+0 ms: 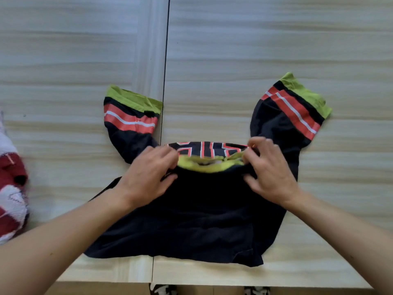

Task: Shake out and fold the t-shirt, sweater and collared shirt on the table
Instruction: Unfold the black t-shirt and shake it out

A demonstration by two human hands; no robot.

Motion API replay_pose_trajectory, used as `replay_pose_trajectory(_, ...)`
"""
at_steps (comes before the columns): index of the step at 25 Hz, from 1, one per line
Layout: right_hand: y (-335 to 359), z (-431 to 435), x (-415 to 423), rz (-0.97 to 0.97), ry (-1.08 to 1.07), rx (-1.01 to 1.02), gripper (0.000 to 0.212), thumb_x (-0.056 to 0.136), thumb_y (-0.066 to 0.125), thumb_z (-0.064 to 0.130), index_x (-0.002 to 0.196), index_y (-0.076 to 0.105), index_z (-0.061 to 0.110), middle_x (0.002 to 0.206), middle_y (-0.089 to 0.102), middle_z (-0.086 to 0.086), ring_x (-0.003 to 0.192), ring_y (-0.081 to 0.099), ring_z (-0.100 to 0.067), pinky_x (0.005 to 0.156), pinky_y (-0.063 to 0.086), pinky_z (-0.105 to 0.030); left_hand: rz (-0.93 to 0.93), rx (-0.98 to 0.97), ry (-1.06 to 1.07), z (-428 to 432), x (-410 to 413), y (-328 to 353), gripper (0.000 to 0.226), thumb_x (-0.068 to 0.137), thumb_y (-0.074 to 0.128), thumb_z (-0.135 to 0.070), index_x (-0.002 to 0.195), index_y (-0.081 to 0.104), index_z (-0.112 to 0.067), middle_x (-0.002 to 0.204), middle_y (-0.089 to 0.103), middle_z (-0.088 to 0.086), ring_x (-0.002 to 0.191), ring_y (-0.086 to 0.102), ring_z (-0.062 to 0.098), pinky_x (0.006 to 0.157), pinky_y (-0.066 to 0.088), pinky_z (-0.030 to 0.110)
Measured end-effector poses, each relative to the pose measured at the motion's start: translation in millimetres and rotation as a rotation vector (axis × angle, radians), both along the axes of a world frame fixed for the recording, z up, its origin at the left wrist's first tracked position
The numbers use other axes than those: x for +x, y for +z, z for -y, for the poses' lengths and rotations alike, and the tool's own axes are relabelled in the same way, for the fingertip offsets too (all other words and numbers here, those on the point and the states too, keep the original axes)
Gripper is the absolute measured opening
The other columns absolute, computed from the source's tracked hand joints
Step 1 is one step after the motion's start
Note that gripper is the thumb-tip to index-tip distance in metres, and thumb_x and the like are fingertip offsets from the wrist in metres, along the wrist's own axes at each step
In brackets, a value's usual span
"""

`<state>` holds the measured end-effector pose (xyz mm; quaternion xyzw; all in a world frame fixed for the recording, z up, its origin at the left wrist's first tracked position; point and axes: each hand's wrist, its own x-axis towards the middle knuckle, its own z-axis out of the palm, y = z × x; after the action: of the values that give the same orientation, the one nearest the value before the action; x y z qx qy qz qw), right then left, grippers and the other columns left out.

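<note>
ok so the black t-shirt (202, 220) is lying spread on the counter (255, 50). hem is toward the near edge and both striped sleeves flare out away from the person. the left grip (148, 169) and right grip (270, 167) are each pinching the shoulder fabric either side of the green collar (204, 167). fingers are curled in on the cloth, so both are holding the shirt, not lying flat on it.

a strip of the printed side shows just past the collar, so the top edge looks rolled or bunched there.

my take: this is the squaring-up bit before the first fold. i'd tug both shoulders evenly so the collar sits centred and that rolled strip lies flat, otherwise the crease carries into every fold after. the hem corner on the person's right looks rumpled, worth a smooth-out too. the right sleeve (293, 109) has a tuck in it, so flatten it before folding in.

the red and white sweater (10, 188) sits well off at the left edge, out of the way. the collared shirt isn't in view.
</note>
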<state>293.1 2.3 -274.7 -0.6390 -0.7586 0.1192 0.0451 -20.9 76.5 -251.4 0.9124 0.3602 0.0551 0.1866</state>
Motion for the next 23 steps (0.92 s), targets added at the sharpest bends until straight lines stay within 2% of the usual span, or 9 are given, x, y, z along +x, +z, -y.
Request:
replay_pose_trajectory(2, -8.8, 14.5, -4.2, -0.023, 0.038, -0.166, 0.035, 0.071, 0.069, 0.048, 0.087, 0.054, 0.021, 0.112, 0.05, -0.001, 0.099, 0.052, -0.027, 0.08, 0.042, -0.04, -0.169, -0.051, -0.089, 10.5, -7.8, -18.2, 0.027, 0.081, 0.059, -0.049, 0.089, 0.047, -0.026, 0.091, 0.054, -0.008, 0.084, 0.054, 0.019, 0.077, 0.041, 0.036)
replay_pose_trajectory(4, -9.5, 19.0, -11.7, -0.114, -0.047, -0.298, 0.037, 0.079, 0.063, 0.058, 0.094, 0.052, 0.026, 0.101, 0.049, 0.009, 0.095, 0.055, -0.02, 0.086, 0.043, -0.043, -0.273, -0.042, -0.069, 16.3, -3.9, -30.0, 0.034, 0.082, 0.065, -0.047, 0.102, 0.051, -0.025, 0.091, 0.056, -0.008, 0.085, 0.056, 0.019, 0.077, 0.04, 0.035)
replay_pose_trajectory(7, -10.9, 12.2, -18.9, -0.185, -0.203, -0.407, 0.037, 0.086, 0.067, 0.038, 0.117, 0.047, 0.029, 0.098, 0.05, 0.014, 0.094, 0.063, -0.026, 0.098, 0.045, -0.054, -0.398, 0.019, 0.035, 13.4, 13.6, -31.7, 0.033, 0.077, 0.07, -0.024, 0.103, 0.051, -0.018, 0.089, 0.062, -0.001, 0.086, 0.061, 0.026, 0.073, 0.033, 0.035)
replay_pose_trajectory(10, -8.4, 5.9, -25.9, -0.131, -0.275, -0.38, 0.013, 0.087, 0.062, 0.024, 0.092, 0.05, 0.025, 0.082, 0.062, 0.003, 0.083, 0.063, -0.034, 0.083, 0.05, -0.045, -0.377, 0.099, 0.021, 12.4, 19.5, -23.9, 0.039, 0.064, 0.075, -0.015, 0.083, 0.041, -0.021, 0.075, 0.065, 0.001, 0.073, 0.063, 0.029, 0.067, 0.028, 0.035)
replay_pose_trajectory(13, -7.6, 13.1, -26.1, -0.171, -0.478, -0.115, 0.009, 0.094, 0.054, 0.022, 0.093, 0.045, 0.024, 0.075, 0.065, -0.004, 0.07, 0.06, -0.038, 0.064, 0.044, -0.041, -0.217, 0.005, -0.151, 33.6, 14.7, -10.2, 0.036, 0.063, 0.075, -0.025, 0.086, 0.048, -0.021, 0.074, 0.064, -0.003, 0.07, 0.065, 0.026, 0.062, 0.045, 0.035)
replay_pose_trajectory(16, -7.5, 23.3, -37.4, -0.592, -0.824, -0.077, 0.014, 0.097, 0.049, 0.021, 0.093, 0.04, 0.03, 0.079, 0.067, -0.004, 0.071, 0.069, -0.032, 0.072, 0.055, -0.052, -0.215, -0.386, -0.257, 57.0, 21.1, 5.9, 0.021, 0.085, 0.06, -0.04, 0.096, 0.055, -0.023, 0.087, 0.062, -0.008, 0.08, 0.063, 0.018, 0.07, 0.052, 0.036)
replay_pose_trajectory(19, -8.3, 34.0, -62.1, -1.164, -1.301, -0.246, 0.007, 0.103, 0.048, 0.029, 0.101, 0.042, 0.027, 0.103, 0.068, -0.018, 0.087, 0.073, -0.027, 0.081, 0.061, -0.054, -0.077, -0.873, -0.029, 59.3, 46.5, 5.4, 0.021, 0.095, 0.051, -0.02, 0.103, 0.071, -0.018, 0.081, 0.072, -0.004, 0.063, 0.065, 0.007, 0.065, 0.056, 0.029)
replay_pose_trajectory(21, -8.9, 45.9, -83.0, -1.334, -1.416, -0.453, 0.021, 0.101, 0.052, 0.038, 0.109, 0.049, 0.019, 0.106, 0.068, -0.018, 0.097, 0.071, -0.029, 0.087, 0.059, -0.054, 0.11, -0.754, 0.204, 54.1, 67.9, -6.9, 0.033, 0.087, 0.044, -0.002, 0.1, 0.071, -0.015, 0.079, 0.072, -0.001, 0.06, 0.065, 0.006, 0.062, 0.053, 0.03)
replay_pose_trajectory(23, -8.9, 58.1, -103.8, -1.371, -1.316, -0.641, 0.028, 0.096, 0.063, 0.033, 0.114, 0.055, 0.013, 0.109, 0.071, -0.016, 0.104, 0.07, -0.03, 0.09, 0.059, -0.052, 0.163, -0.498, 0.245, 44.0, 91.6, -18.0, 0.042, 0.077, 0.042, 0.002, 0.104, 0.068, -0.018, 0.093, 0.068, -0.002, 0.08, 0.064, 0.014, 0.073, 0.052, 0.038)
